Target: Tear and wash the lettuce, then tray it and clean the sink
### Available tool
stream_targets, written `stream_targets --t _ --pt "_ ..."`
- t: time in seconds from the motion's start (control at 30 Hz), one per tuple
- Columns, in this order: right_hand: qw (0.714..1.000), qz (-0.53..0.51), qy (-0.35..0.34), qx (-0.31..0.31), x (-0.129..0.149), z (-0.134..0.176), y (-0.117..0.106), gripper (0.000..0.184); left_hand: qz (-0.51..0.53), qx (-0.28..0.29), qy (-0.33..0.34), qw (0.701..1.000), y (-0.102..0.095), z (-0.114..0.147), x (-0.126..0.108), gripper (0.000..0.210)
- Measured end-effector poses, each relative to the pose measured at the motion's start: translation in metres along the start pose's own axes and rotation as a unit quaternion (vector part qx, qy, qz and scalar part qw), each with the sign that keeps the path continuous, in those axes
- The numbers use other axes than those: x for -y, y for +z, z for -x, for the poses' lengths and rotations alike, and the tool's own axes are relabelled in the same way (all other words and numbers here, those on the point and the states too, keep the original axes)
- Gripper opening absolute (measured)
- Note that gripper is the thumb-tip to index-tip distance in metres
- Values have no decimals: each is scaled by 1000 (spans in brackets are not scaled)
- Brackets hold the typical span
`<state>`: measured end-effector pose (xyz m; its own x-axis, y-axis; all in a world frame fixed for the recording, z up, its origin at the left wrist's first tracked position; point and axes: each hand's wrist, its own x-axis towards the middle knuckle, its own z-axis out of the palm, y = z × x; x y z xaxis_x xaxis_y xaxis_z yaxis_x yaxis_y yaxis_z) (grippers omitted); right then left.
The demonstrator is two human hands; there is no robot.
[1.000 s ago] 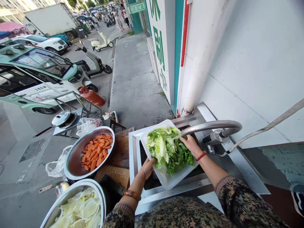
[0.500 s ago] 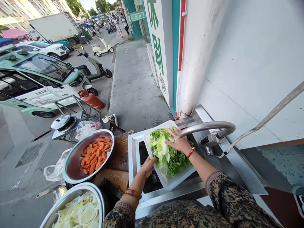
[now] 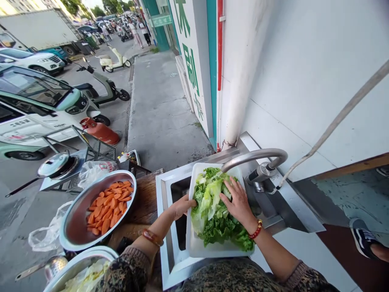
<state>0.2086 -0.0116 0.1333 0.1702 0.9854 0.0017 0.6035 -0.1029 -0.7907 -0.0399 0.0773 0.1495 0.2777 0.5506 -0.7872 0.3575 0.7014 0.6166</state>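
A white plastic tray (image 3: pixel 219 250) full of green leaf lettuce (image 3: pixel 214 227) sits over the metal sink (image 3: pixel 170 263). My left hand (image 3: pixel 183 206) grips the tray's left rim, with the thumb at the leaves and the other fingers partly hidden. Fingers spread, my right hand (image 3: pixel 237 202) rests on top of the lettuce at the tray's right side. The curved tap (image 3: pixel 258 155) reaches over the tray's far edge, its spout end close to the leaves.
Left of the sink, a metal basin (image 3: pixel 71 227) holds sliced carrots (image 3: pixel 109 207). Nearer me is a bowl of pale sliced vegetables (image 3: pixel 86 278), beside a skimmer (image 3: pixel 56 265). A lidded pan (image 3: pixel 54 164) and red gas cylinder (image 3: pixel 100 132) stand beyond. A person's shoe (image 3: pixel 363 237) shows at right.
The tray has turned straighter and come closer to my body, with both hands moving along with it. My view has shifted, so the surroundings sit further left.
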Motion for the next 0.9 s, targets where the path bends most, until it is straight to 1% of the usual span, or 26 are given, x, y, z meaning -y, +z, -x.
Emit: stream_targets --t 0.07,0.13,0.2,0.27,0.37,0.43,0.53,0.63,0.7,0.8,0.9 --pt "999 -31 11 4 -1 6 -8 61 -33 30 -17 999 7 2 -7 52" --pt "998 -57 23 7 -4 15 -16 62 -60 52 -29 996 17 3 -8 51" --pt "997 -62 38 6 -6 25 -20 62 -69 59 -33 995 26 3 -3 48" --pt "998 -51 43 8 -8 30 -21 62 -55 49 -28 997 31 4 5 46" --pt "999 -24 12 26 -4 21 -18 59 -13 20 -10 1000 29 7 19 45" --pt "999 -2 -29 43 1 3 -16 58 11 -7 6 1000 23 10 25 44" --pt "993 49 -91 62 15 -34 -14 57 51 -56 37 996 16 12 28 42" --pt "981 118 -144 51 30 -67 -18 61 100 -104 75 987 12 9 26 45" --pt "971 152 -180 36 34 -81 -25 62 133 -131 97 978 11 4 25 46" --pt "965 163 -205 7 22 -88 -35 59 182 -168 119 962 13 -6 24 46" --pt "975 115 -187 -31 -8 -84 -38 58 224 -192 137 946 20 -18 22 48"
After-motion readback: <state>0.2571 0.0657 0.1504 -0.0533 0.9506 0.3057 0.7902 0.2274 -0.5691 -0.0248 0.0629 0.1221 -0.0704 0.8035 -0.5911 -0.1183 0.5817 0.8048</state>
